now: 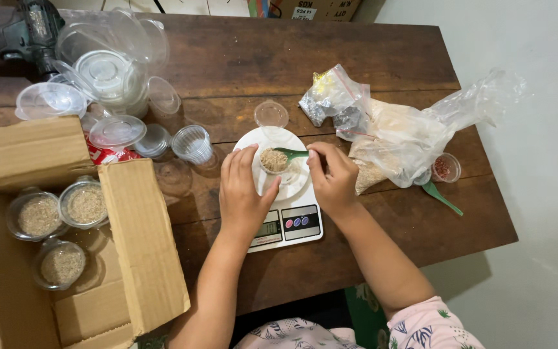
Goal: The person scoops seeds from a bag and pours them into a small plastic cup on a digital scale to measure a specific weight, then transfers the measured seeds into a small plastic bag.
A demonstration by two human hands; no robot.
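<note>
A white kitchen scale (292, 223) lies on the dark wooden table. On its round platter stands a small clear cup (274, 161) filled with beige grain. My left hand (243, 194) rests against the cup's left side, fingers curved along it. My right hand (334, 178) grips a small green spoon (290, 154) whose bowl lies over the cup. A round clear lid (271, 114) lies just behind the scale.
An open cardboard box (124, 258) at left holds three filled, lidded cups (85, 204). Empty clear cups (192, 143) and lids (108, 71) are piled at the back left. Plastic bags of grain (395, 139), a small cup of red bits (445, 168) and a second green spoon (442, 198) lie at right.
</note>
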